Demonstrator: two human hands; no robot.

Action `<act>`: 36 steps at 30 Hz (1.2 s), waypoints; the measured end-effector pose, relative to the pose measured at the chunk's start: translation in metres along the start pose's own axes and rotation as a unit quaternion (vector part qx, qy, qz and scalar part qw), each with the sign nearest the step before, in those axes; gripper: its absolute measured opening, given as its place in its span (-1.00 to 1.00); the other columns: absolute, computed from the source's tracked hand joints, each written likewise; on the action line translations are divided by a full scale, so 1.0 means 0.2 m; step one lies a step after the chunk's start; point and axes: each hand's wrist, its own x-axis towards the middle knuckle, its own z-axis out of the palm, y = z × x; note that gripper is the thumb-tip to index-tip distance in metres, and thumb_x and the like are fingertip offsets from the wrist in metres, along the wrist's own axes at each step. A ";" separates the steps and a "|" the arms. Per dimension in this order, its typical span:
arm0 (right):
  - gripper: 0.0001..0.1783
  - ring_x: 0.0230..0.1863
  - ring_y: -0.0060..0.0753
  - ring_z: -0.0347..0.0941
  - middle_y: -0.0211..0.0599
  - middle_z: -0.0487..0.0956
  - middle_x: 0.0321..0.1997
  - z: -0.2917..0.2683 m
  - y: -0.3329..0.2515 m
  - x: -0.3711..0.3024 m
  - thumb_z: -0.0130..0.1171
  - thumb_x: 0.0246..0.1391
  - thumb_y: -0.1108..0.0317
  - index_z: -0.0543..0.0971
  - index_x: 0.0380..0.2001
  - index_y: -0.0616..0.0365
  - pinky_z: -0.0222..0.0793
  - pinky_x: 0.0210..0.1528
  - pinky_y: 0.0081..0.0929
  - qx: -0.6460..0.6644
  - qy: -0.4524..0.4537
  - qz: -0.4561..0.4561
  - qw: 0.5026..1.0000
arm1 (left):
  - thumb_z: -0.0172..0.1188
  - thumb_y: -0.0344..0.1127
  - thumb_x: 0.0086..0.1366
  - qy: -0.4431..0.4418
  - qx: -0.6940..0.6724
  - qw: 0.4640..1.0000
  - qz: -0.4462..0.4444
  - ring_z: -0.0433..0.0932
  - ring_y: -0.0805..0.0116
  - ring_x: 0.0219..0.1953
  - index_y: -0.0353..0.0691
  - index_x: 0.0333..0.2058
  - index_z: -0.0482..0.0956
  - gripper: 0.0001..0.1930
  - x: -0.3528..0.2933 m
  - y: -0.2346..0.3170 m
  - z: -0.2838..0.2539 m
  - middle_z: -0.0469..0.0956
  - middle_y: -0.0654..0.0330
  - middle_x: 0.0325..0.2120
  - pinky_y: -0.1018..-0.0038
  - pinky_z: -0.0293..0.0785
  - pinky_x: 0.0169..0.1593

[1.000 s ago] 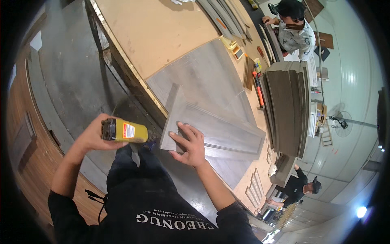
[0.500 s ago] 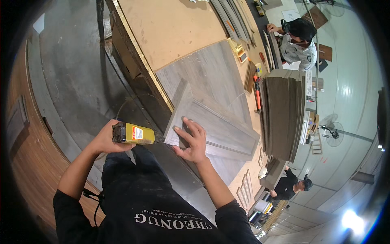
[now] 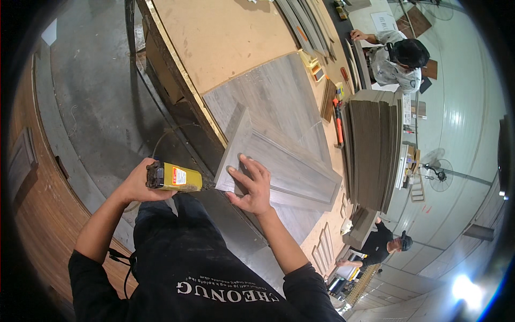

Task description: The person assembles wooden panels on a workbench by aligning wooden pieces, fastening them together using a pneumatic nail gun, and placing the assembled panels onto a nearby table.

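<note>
A: What are the person's hands doing?

B: The left hand [image 3: 137, 185] is gripping a yellow tool [image 3: 189, 179] by its black end, the fingers mostly hiding behind the body. The right hand [image 3: 254, 188] is resting on a grey panel [image 3: 295, 170], its fingers spreading across the end board.

A: Are the tool and the panel touching?

B: A narrow gap is showing between them; the tool is pointing toward the panel's near corner.

A: Where is the panel lying?

B: It is lying at a slant over a grey wood-grain sheet [image 3: 268, 83] on the tabletop [image 3: 214, 35], its near end jutting past the edge.

A: And farther out?

B: An orange-handled tool [image 3: 338, 127] is lying beyond the sheet, beside a tall stack of grey-brown boards [image 3: 373, 153]. Some thin wooden strips [image 3: 323, 251] are lying to the right of the sheet.

A: Is anyone else working nearby?

B: A co-worker in a light patterned shirt [image 3: 383, 68] is reaching a hand to the far side, and another person in black [image 3: 379, 244] is standing past the boards' near end.
</note>
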 end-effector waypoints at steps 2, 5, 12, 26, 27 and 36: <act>-0.34 0.14 -0.12 0.27 -0.30 0.36 0.24 0.00 -0.01 0.00 0.35 -0.40 0.06 0.58 -0.04 -0.24 0.09 0.15 -0.19 -0.001 0.000 0.000 1.000 | 0.52 -0.21 -0.25 0.027 0.008 0.999 -0.020 0.51 0.38 -0.35 -0.23 -0.33 0.48 -0.50 -0.01 -0.03 0.01 0.52 0.20 -0.42 0.50 0.41 -0.16; -0.34 0.12 -0.14 0.28 -0.31 0.35 0.24 0.00 0.00 0.00 0.36 -0.41 0.07 0.58 -0.04 -0.23 0.11 0.13 -0.20 -0.010 -0.001 -0.004 1.000 | 0.54 -0.20 -0.27 -0.031 0.010 0.999 -0.033 0.50 0.39 -0.32 -0.26 -0.28 0.43 -0.42 0.02 0.02 -0.02 0.50 0.19 -0.40 0.50 0.41 -0.15; -0.35 -0.12 -0.20 0.38 -0.29 0.47 -0.02 0.02 -0.02 -0.03 0.36 -0.39 0.14 0.58 -0.04 -0.18 0.29 -0.05 -0.31 -0.008 0.025 -0.008 1.000 | 0.54 -0.24 -0.27 0.008 0.027 1.000 -0.002 0.51 0.41 -0.33 -0.25 -0.29 0.47 -0.46 0.00 -0.03 -0.01 0.51 0.19 -0.41 0.52 0.41 -0.16; -0.37 -0.28 -0.23 0.35 -0.32 0.46 -0.31 0.01 -0.02 -0.01 0.36 -0.38 0.18 0.60 -0.05 -0.13 0.31 -0.17 -0.33 0.006 0.039 -0.022 0.999 | 0.53 -0.25 -0.23 -0.002 0.007 1.000 -0.004 0.54 0.40 -0.28 -0.24 -0.25 0.44 -0.45 0.00 -0.01 0.00 0.55 0.19 -0.35 0.49 0.40 -0.08; -0.37 -0.28 -0.23 0.35 -0.32 0.46 -0.31 0.02 -0.02 -0.01 0.36 -0.38 0.18 0.60 -0.05 -0.13 0.31 -0.17 -0.33 0.003 0.037 -0.024 0.999 | 0.53 -0.25 -0.23 -0.001 0.003 1.000 -0.002 0.54 0.40 -0.28 -0.24 -0.25 0.44 -0.45 -0.01 -0.02 0.00 0.55 0.19 -0.35 0.49 0.40 -0.08; -0.39 -0.29 -0.24 0.35 -0.33 0.46 -0.33 0.02 -0.02 -0.02 0.35 -0.37 0.14 0.61 -0.07 -0.12 0.31 -0.17 -0.35 -0.003 0.041 -0.024 0.999 | 0.50 -0.27 -0.22 -0.016 0.004 1.000 0.018 0.55 0.38 -0.33 -0.24 -0.30 0.52 -0.53 0.00 0.04 -0.01 0.57 0.20 -0.39 0.49 0.44 -0.15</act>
